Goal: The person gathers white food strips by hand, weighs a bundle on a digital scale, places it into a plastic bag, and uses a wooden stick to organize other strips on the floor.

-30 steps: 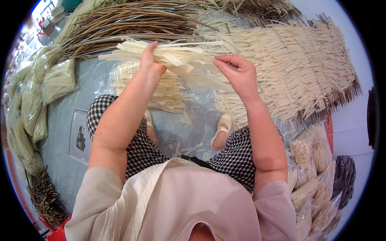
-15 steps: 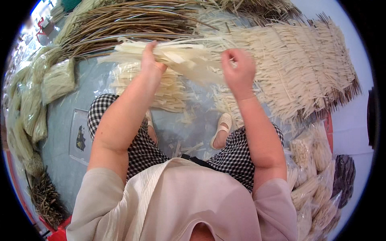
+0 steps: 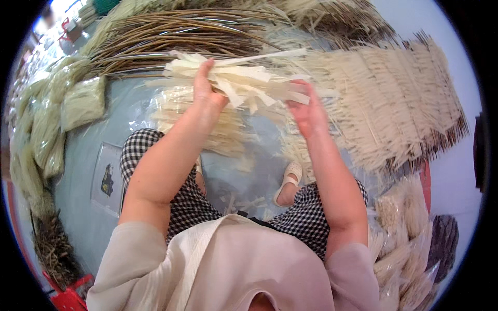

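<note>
A loose bundle of flat cream strips (image 3: 244,78) stretches across the top middle, with my left hand (image 3: 207,90) closed round its left part, thumb upright over the strips. At the bundle's right end, my right hand (image 3: 306,109) touches the strips; its fingers are partly behind them and blurred, so their grip is unclear. Below the bundle, a heap of similar strips (image 3: 207,129) lies on the grey floor (image 3: 83,155) in front of my feet.
Long brown rods (image 3: 166,33) lie at the back, a mat of pale strips (image 3: 389,98) to the right. Bagged greenish fibres (image 3: 83,106) lie left, bagged pale bundles (image 3: 394,217) lower right. A red plastic object (image 3: 67,298) is lower left. A blurred person (image 3: 49,20) appears far upper left.
My right hand has left its pinched, raised pose, turning and coming in beneath the bundle's right end. The bundle has shifted right and fanned out. The whole view has shifted slightly.
</note>
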Tool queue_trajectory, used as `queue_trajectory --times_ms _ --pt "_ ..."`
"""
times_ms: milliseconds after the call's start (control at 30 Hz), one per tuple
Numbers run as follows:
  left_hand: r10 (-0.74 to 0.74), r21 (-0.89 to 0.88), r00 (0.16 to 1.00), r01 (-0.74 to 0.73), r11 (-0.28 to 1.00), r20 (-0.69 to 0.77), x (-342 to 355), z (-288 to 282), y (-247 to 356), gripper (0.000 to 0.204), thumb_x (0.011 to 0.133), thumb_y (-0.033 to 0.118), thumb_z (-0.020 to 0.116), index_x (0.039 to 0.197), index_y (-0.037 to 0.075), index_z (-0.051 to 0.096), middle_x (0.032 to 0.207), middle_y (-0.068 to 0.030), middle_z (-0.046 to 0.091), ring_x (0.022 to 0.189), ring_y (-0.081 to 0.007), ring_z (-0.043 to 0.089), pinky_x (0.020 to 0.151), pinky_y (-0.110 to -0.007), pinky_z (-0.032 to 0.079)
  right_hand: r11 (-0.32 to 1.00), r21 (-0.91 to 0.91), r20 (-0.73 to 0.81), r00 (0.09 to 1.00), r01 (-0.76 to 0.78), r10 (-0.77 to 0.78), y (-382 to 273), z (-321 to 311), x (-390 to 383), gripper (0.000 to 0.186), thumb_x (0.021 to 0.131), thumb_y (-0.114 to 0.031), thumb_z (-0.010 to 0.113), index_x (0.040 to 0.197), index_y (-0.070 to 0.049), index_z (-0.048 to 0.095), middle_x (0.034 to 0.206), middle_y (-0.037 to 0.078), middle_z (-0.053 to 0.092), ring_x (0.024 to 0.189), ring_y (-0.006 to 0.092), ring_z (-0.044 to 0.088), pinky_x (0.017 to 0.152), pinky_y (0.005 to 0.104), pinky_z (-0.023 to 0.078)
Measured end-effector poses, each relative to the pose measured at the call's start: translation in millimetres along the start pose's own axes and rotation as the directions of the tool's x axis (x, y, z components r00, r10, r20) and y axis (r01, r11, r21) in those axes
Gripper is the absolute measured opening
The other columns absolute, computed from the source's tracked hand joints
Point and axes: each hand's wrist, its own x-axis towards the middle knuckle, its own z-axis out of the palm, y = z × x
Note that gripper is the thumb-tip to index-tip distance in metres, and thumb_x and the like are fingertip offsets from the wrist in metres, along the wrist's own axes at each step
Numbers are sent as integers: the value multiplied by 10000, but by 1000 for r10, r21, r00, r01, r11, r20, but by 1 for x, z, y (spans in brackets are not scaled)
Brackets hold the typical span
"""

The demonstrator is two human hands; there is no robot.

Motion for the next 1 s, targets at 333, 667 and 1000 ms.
queue_trajectory --times_ms 333,667,1000 --pt "-323 519 910 151 841 258 -22 -2 7 384 823 195 676 1130 -7 565 1038 -152 652 915 -276 659 850 -442 551 868 -495 -103 989 44 -109 -113 -69 9 365 884 -317 607 1097 -21 590 885 149 638 732 251 633 682 388 516" --pt "-644 832 723 180 525 250 -89 -8 -65 623 786 209 756 1308 25 469 1087 -125 632 959 -251 651 844 -416 550 975 -215 -86 996 -57 39 32 12 -35 457 990 -340 358 1291 -25 496 1193 133 603 1077 240 589 946 387 465" --pt "-882 859 449 385 338 145 -79 -39 -69 578 789 166 714 1296 0 491 1080 -156 646 979 -255 645 874 -408 531 903 -274 -244 884 332 -399 -63 -4 13 527 933 -418 493 1351 -97 499 1208 97 605 1049 234 576 959 408 420"
